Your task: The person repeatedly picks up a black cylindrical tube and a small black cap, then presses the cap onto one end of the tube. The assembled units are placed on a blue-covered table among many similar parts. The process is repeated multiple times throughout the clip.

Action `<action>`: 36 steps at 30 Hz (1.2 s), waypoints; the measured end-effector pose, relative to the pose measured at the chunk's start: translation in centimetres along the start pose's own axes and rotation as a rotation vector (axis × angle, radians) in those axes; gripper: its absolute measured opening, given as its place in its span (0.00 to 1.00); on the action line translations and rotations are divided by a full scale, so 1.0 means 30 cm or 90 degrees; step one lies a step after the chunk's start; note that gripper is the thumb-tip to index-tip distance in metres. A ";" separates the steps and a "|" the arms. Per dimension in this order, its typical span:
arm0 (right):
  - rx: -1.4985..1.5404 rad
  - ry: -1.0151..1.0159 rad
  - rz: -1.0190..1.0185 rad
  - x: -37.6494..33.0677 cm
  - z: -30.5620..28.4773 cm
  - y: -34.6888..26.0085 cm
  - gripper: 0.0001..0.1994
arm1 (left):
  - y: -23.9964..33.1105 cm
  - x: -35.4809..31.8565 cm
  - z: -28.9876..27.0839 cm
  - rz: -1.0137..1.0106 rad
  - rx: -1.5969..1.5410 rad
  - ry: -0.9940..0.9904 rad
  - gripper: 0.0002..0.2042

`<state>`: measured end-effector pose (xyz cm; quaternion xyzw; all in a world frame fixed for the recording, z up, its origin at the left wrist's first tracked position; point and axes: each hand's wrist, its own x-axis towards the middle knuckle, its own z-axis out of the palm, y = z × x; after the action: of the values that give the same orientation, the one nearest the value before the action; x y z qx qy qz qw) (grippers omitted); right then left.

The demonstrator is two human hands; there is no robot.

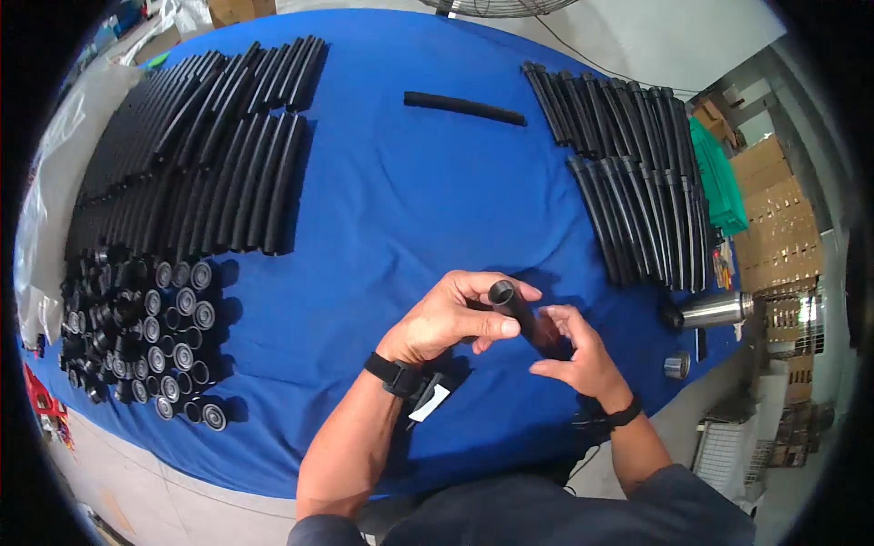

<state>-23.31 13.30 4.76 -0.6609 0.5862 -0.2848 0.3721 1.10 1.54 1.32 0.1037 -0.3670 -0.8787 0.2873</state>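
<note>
A black tube is held at a slant over the near middle of the blue-covered table, its open end up and to the left. My left hand grips it near that open end, with the thumb across the front. Around the lower end curl the fingers and thumb of my right hand, in a looser hold; the tube's far tip is hidden there. Both wrists wear black bands, and a white tag shows beside the left one. Beyond my hands, a single black tube lies crosswise.
Rows of plain black tubes cover the table's left, with many round black caps nearer me. At right lie tubes with wider ends, a green crate, a steel bottle and a metal cup. A fan stands behind.
</note>
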 end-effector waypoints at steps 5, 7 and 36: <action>-0.103 0.013 -0.011 0.012 0.013 -0.032 0.31 | 0.020 -0.018 -0.004 -0.002 -0.005 -0.052 0.24; 0.052 0.007 0.042 0.007 0.004 -0.012 0.32 | 0.024 -0.024 -0.006 0.002 -0.005 -0.072 0.25; 0.151 -0.076 0.018 0.018 -0.024 0.041 0.35 | 0.002 -0.020 -0.023 0.040 -0.033 -0.086 0.23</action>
<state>-24.51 12.62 4.11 -0.6199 0.5342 -0.3072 0.4857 1.90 1.45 0.85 0.0250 -0.3659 -0.8833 0.2919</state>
